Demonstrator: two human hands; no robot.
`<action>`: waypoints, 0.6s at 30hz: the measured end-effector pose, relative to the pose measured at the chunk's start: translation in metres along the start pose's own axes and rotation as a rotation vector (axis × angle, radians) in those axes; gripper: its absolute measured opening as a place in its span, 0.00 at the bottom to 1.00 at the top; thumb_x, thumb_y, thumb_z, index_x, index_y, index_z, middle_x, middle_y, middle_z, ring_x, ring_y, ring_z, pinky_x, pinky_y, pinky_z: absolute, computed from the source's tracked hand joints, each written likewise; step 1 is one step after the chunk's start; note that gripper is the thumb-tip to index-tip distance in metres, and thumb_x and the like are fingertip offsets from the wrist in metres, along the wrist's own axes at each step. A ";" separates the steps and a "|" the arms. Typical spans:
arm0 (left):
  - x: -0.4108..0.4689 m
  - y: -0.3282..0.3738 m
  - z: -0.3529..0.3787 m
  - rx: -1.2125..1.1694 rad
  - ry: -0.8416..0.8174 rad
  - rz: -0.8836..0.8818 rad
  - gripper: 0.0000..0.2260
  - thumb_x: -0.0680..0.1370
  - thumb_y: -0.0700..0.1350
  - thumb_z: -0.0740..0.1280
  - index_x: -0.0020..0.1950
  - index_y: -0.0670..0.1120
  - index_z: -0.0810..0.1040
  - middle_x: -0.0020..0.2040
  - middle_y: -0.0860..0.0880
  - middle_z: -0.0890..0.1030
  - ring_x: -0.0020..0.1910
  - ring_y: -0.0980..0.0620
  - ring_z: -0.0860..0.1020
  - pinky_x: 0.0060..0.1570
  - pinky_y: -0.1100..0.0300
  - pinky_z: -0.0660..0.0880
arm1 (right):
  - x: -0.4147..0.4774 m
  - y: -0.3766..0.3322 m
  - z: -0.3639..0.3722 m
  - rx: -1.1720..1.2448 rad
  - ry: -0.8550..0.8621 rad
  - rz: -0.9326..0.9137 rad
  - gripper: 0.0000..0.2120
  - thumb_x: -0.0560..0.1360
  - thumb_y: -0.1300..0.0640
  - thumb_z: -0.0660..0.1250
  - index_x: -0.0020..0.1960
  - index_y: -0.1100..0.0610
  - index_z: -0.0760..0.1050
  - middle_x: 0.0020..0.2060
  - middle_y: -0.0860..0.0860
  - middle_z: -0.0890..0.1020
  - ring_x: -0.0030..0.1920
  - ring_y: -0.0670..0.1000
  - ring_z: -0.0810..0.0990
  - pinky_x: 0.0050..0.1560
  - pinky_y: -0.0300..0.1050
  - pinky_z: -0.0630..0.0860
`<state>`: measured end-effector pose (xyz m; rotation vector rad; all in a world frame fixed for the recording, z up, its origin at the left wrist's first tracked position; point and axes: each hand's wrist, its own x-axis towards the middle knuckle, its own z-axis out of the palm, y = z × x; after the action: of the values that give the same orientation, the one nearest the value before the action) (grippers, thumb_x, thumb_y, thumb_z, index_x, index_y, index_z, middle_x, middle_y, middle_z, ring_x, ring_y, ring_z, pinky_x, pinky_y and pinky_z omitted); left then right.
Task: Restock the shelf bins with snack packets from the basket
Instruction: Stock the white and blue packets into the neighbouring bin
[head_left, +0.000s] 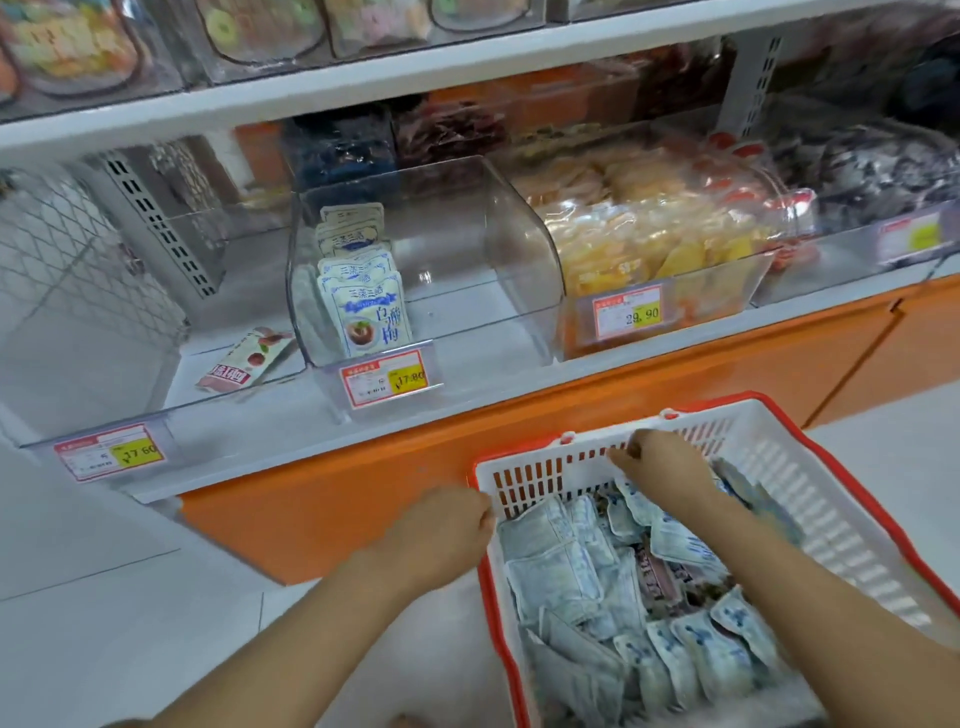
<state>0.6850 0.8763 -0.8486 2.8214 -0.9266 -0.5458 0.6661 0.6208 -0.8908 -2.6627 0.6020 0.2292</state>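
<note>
Left hand: fingers curled against the left corner of the basket rim; real grip or mere touch, impossible to tell.
Right hand: down inside the basket by its far wall, fingers bent under; whether pinching a packet, hidden.
Snack packets: loose heap of blue-and-white pouches just beneath and behind the right fingers, filling the basket.
Clear shelf bin: up and ahead of both sets of fingers; short row of matching pouches upright at its left side, room to their right.
Neighbours: pink packet flat on the shelf, up and left of the left fingers; yellow packets heaped well above the right fingers.
Handling: probably light, soft, crinkly, slightly slippery film; contents likely crushable.
Where to hold: best pinched by a flat sealed edge, or several gathered across the middle, without squeezing.
</note>
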 end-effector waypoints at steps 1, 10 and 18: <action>0.002 -0.003 0.012 -0.043 -0.078 -0.019 0.13 0.81 0.46 0.55 0.51 0.44 0.79 0.48 0.46 0.81 0.45 0.48 0.79 0.43 0.57 0.74 | 0.002 0.018 0.016 0.022 -0.077 0.046 0.20 0.80 0.49 0.62 0.32 0.56 0.66 0.26 0.53 0.70 0.28 0.51 0.69 0.27 0.40 0.63; 0.001 0.004 0.039 -0.096 -0.232 0.016 0.11 0.81 0.39 0.56 0.58 0.40 0.76 0.56 0.43 0.79 0.52 0.46 0.79 0.50 0.56 0.77 | -0.033 0.051 0.136 0.489 -0.365 0.023 0.16 0.76 0.49 0.68 0.42 0.63 0.72 0.32 0.51 0.72 0.31 0.48 0.69 0.32 0.38 0.64; -0.002 0.000 0.037 -0.108 -0.254 0.032 0.13 0.82 0.41 0.56 0.63 0.42 0.75 0.61 0.45 0.78 0.54 0.48 0.78 0.55 0.55 0.76 | -0.045 0.027 0.158 0.465 -0.262 0.162 0.14 0.75 0.56 0.69 0.34 0.56 0.69 0.25 0.49 0.66 0.27 0.47 0.63 0.30 0.41 0.58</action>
<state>0.6693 0.8771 -0.8826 2.6789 -0.9485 -0.9368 0.6023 0.6810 -1.0327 -2.0989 0.6885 0.4200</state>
